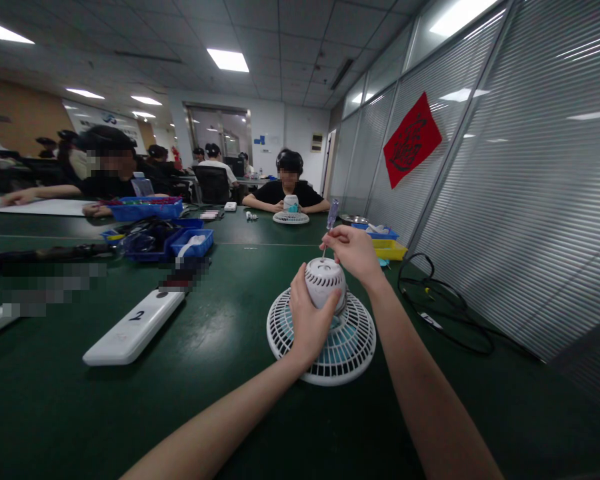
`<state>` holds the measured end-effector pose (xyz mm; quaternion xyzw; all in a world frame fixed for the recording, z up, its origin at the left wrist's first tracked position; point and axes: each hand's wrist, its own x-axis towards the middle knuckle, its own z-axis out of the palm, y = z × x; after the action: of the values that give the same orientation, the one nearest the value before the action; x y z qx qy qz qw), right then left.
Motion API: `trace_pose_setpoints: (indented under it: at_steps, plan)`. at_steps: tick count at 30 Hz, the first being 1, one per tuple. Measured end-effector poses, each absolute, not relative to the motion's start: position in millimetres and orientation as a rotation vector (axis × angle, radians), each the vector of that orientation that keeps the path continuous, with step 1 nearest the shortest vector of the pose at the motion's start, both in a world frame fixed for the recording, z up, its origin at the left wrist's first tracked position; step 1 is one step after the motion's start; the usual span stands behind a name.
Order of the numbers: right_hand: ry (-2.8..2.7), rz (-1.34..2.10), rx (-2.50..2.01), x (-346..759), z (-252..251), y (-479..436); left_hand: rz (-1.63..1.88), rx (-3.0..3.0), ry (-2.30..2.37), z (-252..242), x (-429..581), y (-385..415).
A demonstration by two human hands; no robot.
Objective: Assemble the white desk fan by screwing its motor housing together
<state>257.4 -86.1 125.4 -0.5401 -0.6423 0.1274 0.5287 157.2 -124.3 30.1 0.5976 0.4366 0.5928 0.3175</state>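
A white fan head [325, 283] rests grille-down on the green table, its motor housing facing up. Through the round grille [353, 357] pale blue blades show. My left hand [310, 320] is wrapped round the near left side of the housing, thumb on its front. A screwdriver [333, 213] with a clear purplish handle stands nearly upright over the housing top. The fingers of my right hand [353, 250] pinch it low, by the shaft. Its tip meets the top of the housing; whether a screw sits there is too small to tell.
Left lies a white power-bank-like block marked 2 [135, 330]. Blue bins [193, 241] with cables and parts stand beyond it. A yellow tray [390, 249] and a looped black cable [445, 300] are at right. Across the table, a person sits behind a similar fan head [291, 217].
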Motion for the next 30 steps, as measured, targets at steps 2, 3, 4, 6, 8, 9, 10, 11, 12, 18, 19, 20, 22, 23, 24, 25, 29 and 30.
trace_pose_setpoints:
  at_steps: [2, 3, 4, 6, 8, 9, 10, 11, 12, 18, 19, 20, 22, 23, 24, 25, 29, 30]
  plan:
    - [-1.540, 0.329, -1.277, 258.1, 125.3, -85.6, 1.553, 1.574, 1.151, 30.4, 156.9, -124.5]
    - [-1.543, 0.343, -1.272, 258.4, 125.3, -85.4, 1.551, 1.574, 1.151, 30.5, 156.8, -124.6]
    - [-1.549, 0.357, -1.267, 258.6, 125.4, -85.4, 1.551, 1.576, 1.150, 30.5, 156.8, -124.6]
    - [-1.565, 0.377, -1.265, 258.8, 125.6, -85.4, 1.554, 1.579, 1.148, 30.2, 156.8, -124.5]
    - [-1.577, 0.387, -1.278, 258.6, 126.0, -85.8, 1.555, 1.579, 1.145, 29.9, 156.9, -124.3]
    - [-1.580, 0.387, -1.286, 258.3, 126.2, -86.1, 1.555, 1.577, 1.144, 29.7, 157.0, -124.1]
    - [-1.580, 0.384, -1.295, 258.1, 126.3, -86.4, 1.554, 1.574, 1.145, 29.5, 157.1, -124.0]
    - [-1.580, 0.374, -1.307, 257.8, 126.5, -86.7, 1.554, 1.571, 1.147, 29.3, 157.2, -123.8]
    - [-1.583, 0.350, -1.321, 257.7, 126.7, -87.1, 1.553, 1.571, 1.148, 29.2, 157.3, -123.6]
    - [-1.640, 0.044, -1.399, 257.4, 128.7, -89.5, 1.559, 1.564, 1.132, 28.8, 158.0, -123.4]
    - [-1.639, 0.031, -1.396, 257.4, 128.9, -89.7, 1.560, 1.563, 1.130, 28.9, 158.0, -123.5]
    - [-1.632, 0.037, -1.388, 257.4, 129.0, -89.7, 1.560, 1.562, 1.130, 29.2, 158.0, -123.6]
    - [-1.604, 0.078, -1.370, 257.5, 128.6, -89.1, 1.561, 1.561, 1.130, 29.8, 158.0, -123.8]
    - [-1.591, 0.101, -1.361, 257.7, 128.1, -88.5, 1.560, 1.560, 1.131, 30.1, 157.9, -123.8]
    - [-1.581, 0.123, -1.354, 257.9, 127.6, -87.7, 1.558, 1.560, 1.132, 30.3, 157.9, -123.9]
    - [-1.573, 0.143, -1.350, 258.2, 127.0, -86.9, 1.555, 1.559, 1.133, 30.4, 157.8, -123.9]
    - [-1.547, 0.230, -1.334, 258.3, 125.6, -84.7, 1.550, 1.555, 1.135, 30.1, 157.6, -124.0]
    - [-1.540, 0.255, -1.325, 258.0, 125.7, -84.7, 1.548, 1.555, 1.136, 29.9, 157.6, -124.0]
